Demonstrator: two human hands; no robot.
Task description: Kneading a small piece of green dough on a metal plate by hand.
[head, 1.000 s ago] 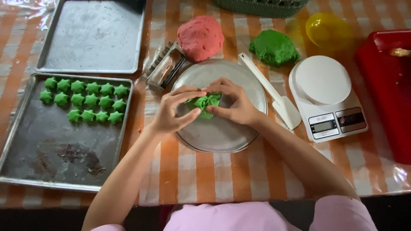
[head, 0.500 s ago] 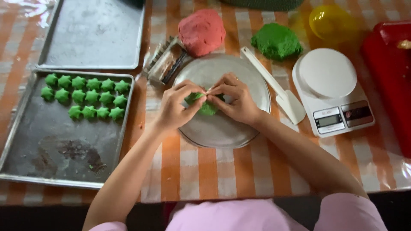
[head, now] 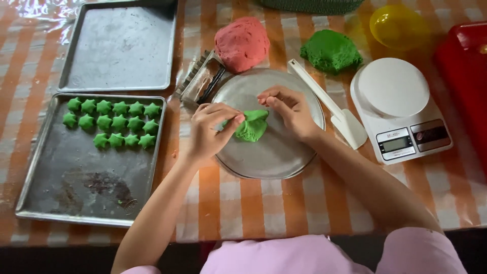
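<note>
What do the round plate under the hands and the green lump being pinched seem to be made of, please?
Round plate: likely bare metal, grey with a dull sheen. Green lump: soft matte dough, creasing where the left hand and right hand pinch it.

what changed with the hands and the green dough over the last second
The hands drew apart: earlier cupped close around the small green dough lump, now the left hand pinches its left edge and the right hand its top, leaving it more exposed. The round metal plate and the tray of green star pieces stayed put.
</note>
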